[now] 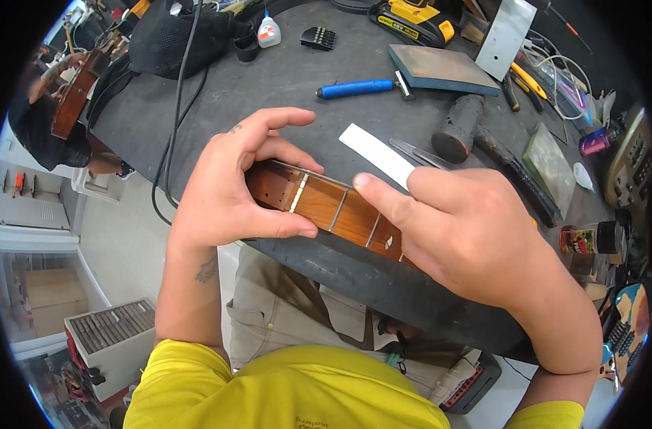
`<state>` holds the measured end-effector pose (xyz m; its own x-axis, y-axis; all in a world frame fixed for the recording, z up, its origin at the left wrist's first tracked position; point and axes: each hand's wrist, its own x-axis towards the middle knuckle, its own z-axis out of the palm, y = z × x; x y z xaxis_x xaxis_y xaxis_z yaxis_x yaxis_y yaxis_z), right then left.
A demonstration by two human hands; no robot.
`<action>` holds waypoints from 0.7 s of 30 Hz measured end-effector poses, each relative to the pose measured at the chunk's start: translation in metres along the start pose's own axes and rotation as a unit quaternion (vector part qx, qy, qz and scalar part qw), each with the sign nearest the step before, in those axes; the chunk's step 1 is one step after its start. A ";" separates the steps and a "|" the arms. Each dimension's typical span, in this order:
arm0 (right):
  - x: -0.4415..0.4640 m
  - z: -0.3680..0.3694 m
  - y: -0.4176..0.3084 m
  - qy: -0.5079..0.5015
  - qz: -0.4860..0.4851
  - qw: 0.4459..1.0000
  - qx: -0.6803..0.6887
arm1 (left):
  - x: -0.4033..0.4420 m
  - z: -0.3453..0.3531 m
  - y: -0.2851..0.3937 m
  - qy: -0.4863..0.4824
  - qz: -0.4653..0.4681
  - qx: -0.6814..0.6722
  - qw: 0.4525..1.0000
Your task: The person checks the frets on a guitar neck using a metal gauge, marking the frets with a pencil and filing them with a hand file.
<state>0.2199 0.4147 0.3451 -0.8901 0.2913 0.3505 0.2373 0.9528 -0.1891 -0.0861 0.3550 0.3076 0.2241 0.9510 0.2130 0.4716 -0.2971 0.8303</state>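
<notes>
A brown wooden guitar neck with metal frets, a pale nut and a light inlay lies across the bench edge below my hands. My left hand curves around its nut end, thumb along the near side and index finger raised off it. Over the other end, my right hand grips the neck, with its index fingertip on the far edge of the fretboard. A white strip runs up to my right knuckles; whether the hand touches it is hidden. Just beyond that hand, metal tweezers lie partly covered.
A blue-handled razor-like tool, a flat rectangular block and a dark hammer-like tool lie behind. A yellow cordless drill and a glue bottle stand farther back. A black cable hangs at left; another person holds a guitar.
</notes>
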 end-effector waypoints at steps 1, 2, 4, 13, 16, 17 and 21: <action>-0.004 -0.003 -0.001 0.001 0.000 1.000 0.000 | 0.001 0.000 0.000 0.000 0.000 0.001 1.000; -0.011 -0.008 -0.003 0.001 0.008 1.000 -0.001 | 0.001 -0.001 0.000 -0.003 -0.005 0.006 1.000; -0.009 -0.006 -0.001 -0.002 0.011 1.000 0.000 | -0.003 -0.001 0.001 -0.001 -0.015 0.010 1.000; -0.007 -0.003 -0.002 0.005 0.010 1.000 0.001 | -0.003 -0.001 0.001 0.000 0.008 0.029 1.000; -0.003 0.001 -0.001 0.020 0.003 1.000 0.000 | 0.001 0.004 0.004 0.008 -0.053 -0.042 0.998; -0.005 -0.001 -0.001 0.012 0.004 1.000 -0.001 | 0.000 0.004 -0.001 0.009 -0.022 -0.024 0.999; -0.011 -0.006 -0.004 0.006 0.013 1.000 -0.004 | 0.000 0.000 -0.005 0.004 0.036 0.016 0.999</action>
<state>0.2312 0.4083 0.3478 -0.8791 0.3162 0.3566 0.2630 0.9459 -0.1902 -0.0881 0.3568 0.3034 0.2523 0.9273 0.2764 0.4813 -0.3681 0.7955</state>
